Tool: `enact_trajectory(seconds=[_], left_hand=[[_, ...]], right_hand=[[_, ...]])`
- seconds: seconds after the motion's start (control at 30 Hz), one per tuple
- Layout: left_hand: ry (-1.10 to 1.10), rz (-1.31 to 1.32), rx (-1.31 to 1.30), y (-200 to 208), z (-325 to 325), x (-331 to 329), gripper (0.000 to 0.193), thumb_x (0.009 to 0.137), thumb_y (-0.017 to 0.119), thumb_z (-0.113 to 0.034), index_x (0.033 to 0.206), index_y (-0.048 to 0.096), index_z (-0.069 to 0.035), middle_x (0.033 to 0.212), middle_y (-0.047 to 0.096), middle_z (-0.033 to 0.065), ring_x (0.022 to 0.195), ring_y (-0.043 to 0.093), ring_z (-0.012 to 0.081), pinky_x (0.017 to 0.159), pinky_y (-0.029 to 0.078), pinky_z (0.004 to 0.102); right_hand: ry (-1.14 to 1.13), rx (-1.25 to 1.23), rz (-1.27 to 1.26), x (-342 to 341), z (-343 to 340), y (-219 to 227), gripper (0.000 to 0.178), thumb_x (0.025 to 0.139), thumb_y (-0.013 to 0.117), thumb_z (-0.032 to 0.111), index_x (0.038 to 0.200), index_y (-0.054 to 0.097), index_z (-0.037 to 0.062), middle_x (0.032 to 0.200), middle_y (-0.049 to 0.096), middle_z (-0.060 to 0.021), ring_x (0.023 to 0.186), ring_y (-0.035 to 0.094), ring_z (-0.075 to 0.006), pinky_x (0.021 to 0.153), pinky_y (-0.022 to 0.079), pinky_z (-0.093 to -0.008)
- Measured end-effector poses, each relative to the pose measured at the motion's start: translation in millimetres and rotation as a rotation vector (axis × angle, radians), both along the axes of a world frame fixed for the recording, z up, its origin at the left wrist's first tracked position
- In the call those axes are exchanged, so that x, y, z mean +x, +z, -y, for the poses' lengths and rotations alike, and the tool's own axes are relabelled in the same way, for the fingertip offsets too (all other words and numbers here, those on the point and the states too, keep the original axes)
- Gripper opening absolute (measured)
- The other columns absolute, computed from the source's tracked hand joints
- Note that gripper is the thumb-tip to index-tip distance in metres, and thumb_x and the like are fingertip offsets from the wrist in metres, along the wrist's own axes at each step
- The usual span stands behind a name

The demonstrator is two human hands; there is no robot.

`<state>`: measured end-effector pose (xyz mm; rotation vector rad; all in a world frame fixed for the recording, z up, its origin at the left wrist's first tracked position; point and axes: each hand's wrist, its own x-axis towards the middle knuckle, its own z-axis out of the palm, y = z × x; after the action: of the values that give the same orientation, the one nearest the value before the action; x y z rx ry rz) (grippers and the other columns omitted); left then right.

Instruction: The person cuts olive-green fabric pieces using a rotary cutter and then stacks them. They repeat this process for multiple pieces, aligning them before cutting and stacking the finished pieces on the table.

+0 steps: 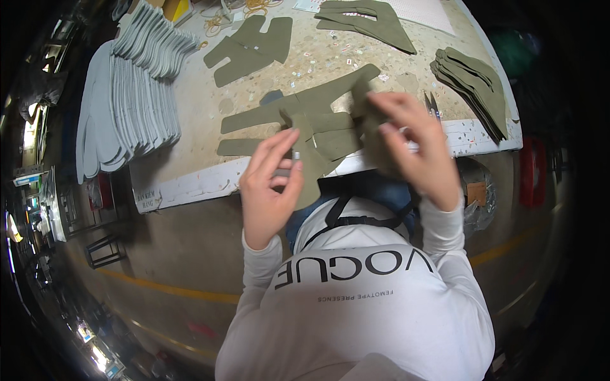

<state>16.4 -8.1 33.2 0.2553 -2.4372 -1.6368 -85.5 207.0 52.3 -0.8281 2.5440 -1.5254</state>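
My left hand (270, 181) is closed at the near edge of the table, thumb and fingers pinching an olive-green fabric piece (306, 174) that hangs over the edge. A small pale bit (296, 155) shows at its fingertips, too small to name. To the right, my right hand (419, 143) grips another olive fabric piece (372, 124), blurred by motion. Between and beyond the hands, cut olive fabric panels (295, 101) lie flat and overlapping. Dark pointed blades (433, 105) lie just beyond my right hand; their handles are hidden.
Pale grey fabric pieces (143, 95) stand stacked at the left of the table (190, 181). More olive pieces lie at the far left (251, 47), far middle (368, 22) and right edge (473, 86). Small paper scraps dot the surface. A red crate (532, 171) stands right of the table.
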Motion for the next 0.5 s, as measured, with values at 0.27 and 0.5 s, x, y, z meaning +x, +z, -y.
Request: enact_trajectory(seconds=[0.27, 0.5], left_hand=[[-0.09, -0.103, -0.014, -8, -29, -14, 0.048, 0.086, 0.058, 0.006, 0.133, 0.052, 0.003, 0.13, 0.055, 0.0179, 0.091, 0.069, 0.02, 0.069, 0.061, 0.0279], [-0.124, -0.016, 0.357, -18, -31, -10, 0.06, 0.091, 0.052, 0.006, 0.147, 0.033, -0.002, 0.138, 0.048, 0.0218, 0.1, 0.068, 0.0252, 0.078, 0.06, 0.0305]], right_hand=[[0.032, -0.19, 0.08, 30, 45, -29, 0.037, 0.086, 0.063, 0.006, 0.122, 0.06, -0.0041, 0.113, 0.06, -0.0191, 0.091, 0.065, -0.0351, 0.078, 0.052, -0.0363], [0.103, 0.036, 0.012, 20, 41, -29, 0.048, 0.082, 0.063, 0.002, 0.13, 0.056, 0.0013, 0.113, 0.058, -0.0203, 0.089, 0.065, -0.0364, 0.073, 0.054, -0.0389]])
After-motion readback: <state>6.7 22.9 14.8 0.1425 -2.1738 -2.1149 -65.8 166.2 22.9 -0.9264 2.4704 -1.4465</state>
